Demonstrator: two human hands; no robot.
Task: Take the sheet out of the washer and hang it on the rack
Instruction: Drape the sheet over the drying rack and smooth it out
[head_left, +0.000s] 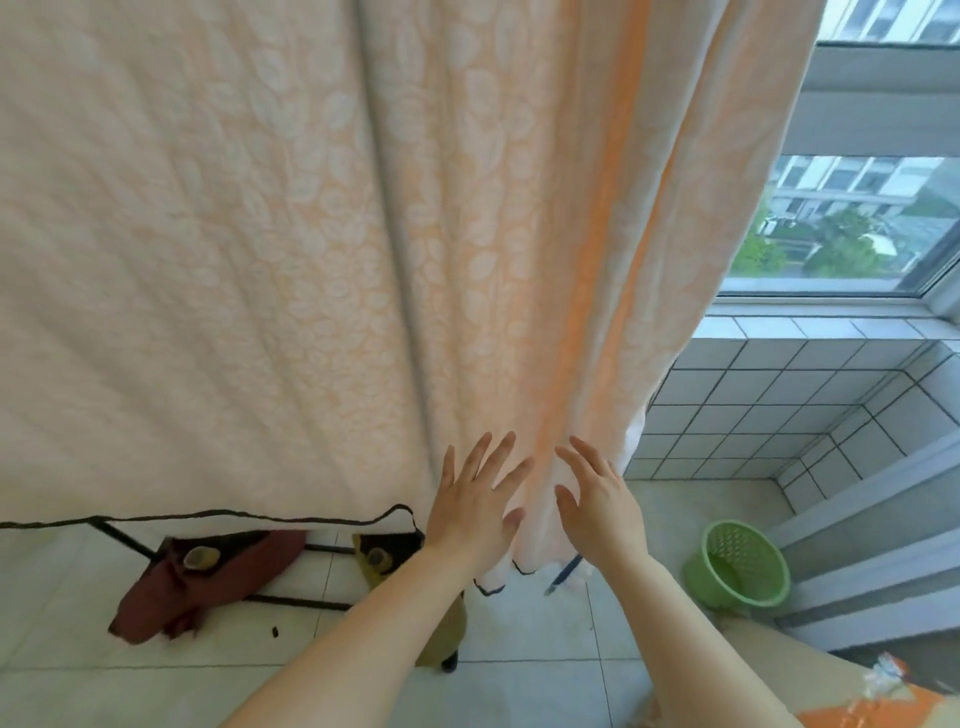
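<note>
A pale orange sheet (322, 249) with a white leaf pattern and dark piping hangs down in front of me, filling most of the view, bunched into folds on its right side. The rack's top is hidden behind it; only dark metal legs (291, 600) show below its hem. My left hand (475, 501) lies flat with spread fingers against the lower folds. Just right of it, my right hand (595, 496) is held with straight fingers at the same fold; neither hand grips anything. The washer is out of view.
A green plastic basket (737, 566) stands on the white floor tiles at the lower right. A maroon cloth (202, 582) and an olive cloth (384, 558) hang low on the rack's frame. A tiled ledge and window (852, 228) close the right side.
</note>
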